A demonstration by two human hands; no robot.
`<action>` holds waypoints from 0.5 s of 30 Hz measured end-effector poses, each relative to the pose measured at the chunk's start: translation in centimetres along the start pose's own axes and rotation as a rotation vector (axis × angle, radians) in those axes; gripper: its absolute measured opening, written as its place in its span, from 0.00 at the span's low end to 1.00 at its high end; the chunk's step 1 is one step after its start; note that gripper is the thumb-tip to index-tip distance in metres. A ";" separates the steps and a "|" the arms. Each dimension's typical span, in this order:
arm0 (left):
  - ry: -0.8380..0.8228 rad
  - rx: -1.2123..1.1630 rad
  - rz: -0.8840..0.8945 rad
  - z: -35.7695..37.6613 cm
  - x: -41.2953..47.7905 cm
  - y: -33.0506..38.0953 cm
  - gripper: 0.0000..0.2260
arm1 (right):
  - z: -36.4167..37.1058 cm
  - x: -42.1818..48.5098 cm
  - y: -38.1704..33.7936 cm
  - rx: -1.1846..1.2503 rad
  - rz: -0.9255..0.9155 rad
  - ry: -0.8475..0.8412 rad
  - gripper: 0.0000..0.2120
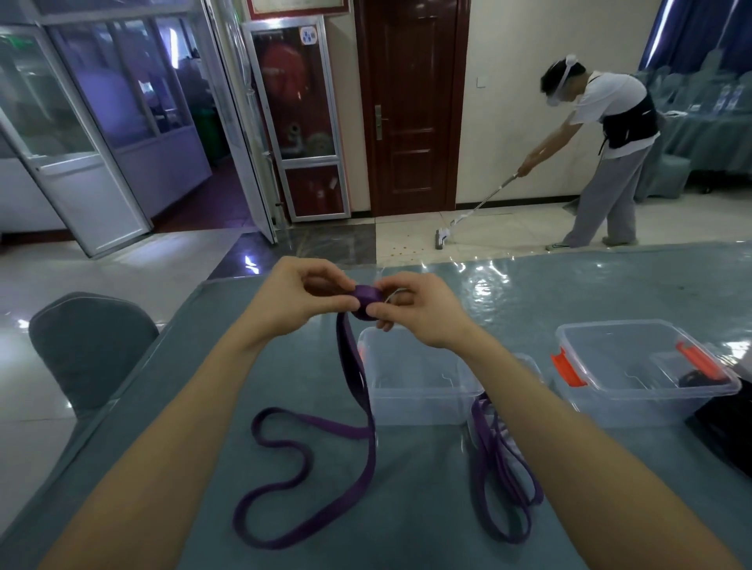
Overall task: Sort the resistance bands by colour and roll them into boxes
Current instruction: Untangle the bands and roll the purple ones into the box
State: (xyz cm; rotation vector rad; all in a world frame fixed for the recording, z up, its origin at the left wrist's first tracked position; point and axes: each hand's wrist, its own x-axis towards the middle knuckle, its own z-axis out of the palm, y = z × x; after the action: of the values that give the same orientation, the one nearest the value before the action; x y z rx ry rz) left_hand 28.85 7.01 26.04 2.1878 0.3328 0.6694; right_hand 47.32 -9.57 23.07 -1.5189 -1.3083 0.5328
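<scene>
Both hands, left hand [299,291] and right hand [415,309], pinch the purple band's roll [366,299]; its tail [354,366] hangs toward the body (unrolled).

Nothing is legible: the blue-and-white sticker [309,35] on the metal-framed glass cabinet [299,122] and the framed wall notice [297,5] above are blurred.

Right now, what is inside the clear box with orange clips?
In the box, one dark bundle lies at the right end; an orange clip covers part, so what it is stays unclear.
</scene>
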 end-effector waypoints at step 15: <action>-0.053 -0.029 -0.124 0.7 -1.3 -1.2 0.13 | 0.6 -1.3 1.1 -0.008 0.121 0.026 0.24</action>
State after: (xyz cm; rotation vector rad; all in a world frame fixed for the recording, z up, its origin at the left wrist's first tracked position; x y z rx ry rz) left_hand 28.16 6.76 24.33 2.1336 0.4243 0.5437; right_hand 46.88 -10.38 21.54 -1.6136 -1.2052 0.5833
